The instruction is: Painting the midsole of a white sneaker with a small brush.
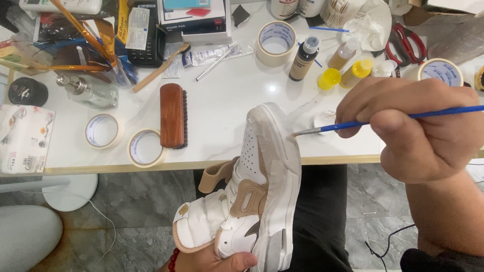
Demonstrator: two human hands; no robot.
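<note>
Your left hand (pixel 214 259) grips the sneaker's (pixel 252 191) near end; your right hand (pixel 418 131) pinches a blue brush (pixel 393 119), its tip touching the far sole.

There is a single view, from a camera worn on the person's head. It looks steeply down and forward, over the person's lap toward the near edge of the glossy white stone worktop (pixel 222 100), which fills the upper half of the picture. The grey marbled tile floor (pixel 141 201) shows below that edge. The camera sits close: the right hand (pixel 418 131) looms large at the right side, and the left hand (pixel 212 261) is cut off by the bottom edge. The worktop's far side runs out of the top of the picture.
</note>
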